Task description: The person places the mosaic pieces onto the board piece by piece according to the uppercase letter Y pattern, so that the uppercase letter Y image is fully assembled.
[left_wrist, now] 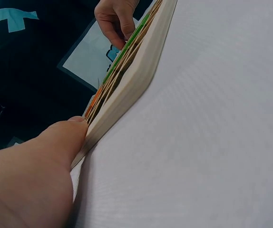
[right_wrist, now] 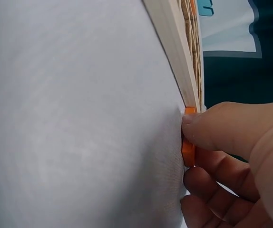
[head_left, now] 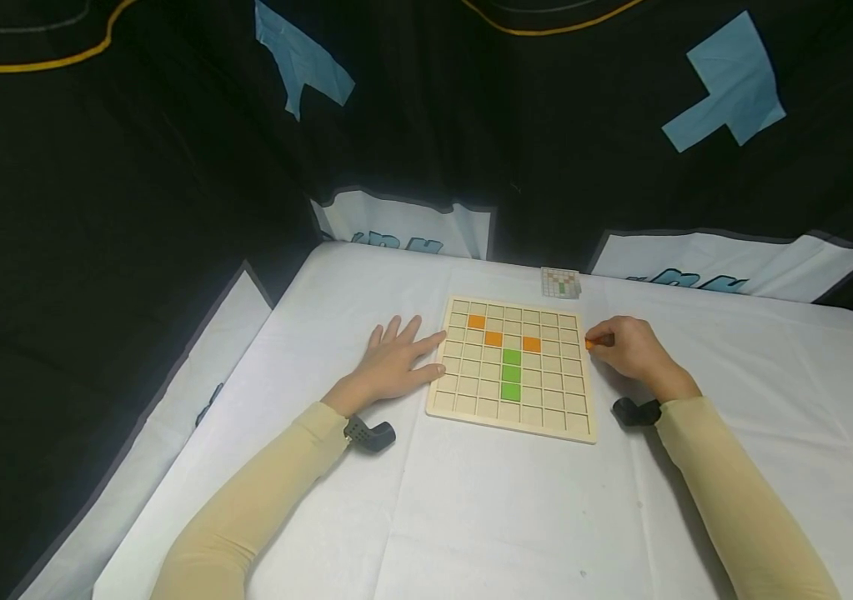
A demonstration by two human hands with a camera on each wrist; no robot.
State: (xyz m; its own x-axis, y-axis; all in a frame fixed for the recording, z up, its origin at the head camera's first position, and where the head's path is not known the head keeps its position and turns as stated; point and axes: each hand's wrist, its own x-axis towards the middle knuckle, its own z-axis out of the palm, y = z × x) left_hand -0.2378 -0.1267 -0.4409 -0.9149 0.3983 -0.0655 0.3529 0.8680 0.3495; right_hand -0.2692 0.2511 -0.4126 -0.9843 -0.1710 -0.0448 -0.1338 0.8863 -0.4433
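Observation:
A wooden grid board (head_left: 471, 400) lies flat on the white table, with three orange and three green square tiles set in its cells. My left hand (head_left: 390, 367) is spread on the table at the board's left side, thumb and index fingertip touching its edge. Just off the board's right edge, my right hand (head_left: 627, 348) pinches an orange tile (right_wrist: 189, 154) between thumb and fingers. In the right wrist view that tile is close to the tabletop beside the board's edge. The green tiles (head_left: 511, 374) form a column; an orange tile (head_left: 531, 344) sits up and right of them.
A small card (head_left: 561, 283) printed with a grid pattern lies behind the board near the table's back edge. Dark cloth with blue tape (head_left: 734, 83) hangs behind the white-covered table (head_left: 501, 508). Each wrist wears a dark camera device (head_left: 372, 435).

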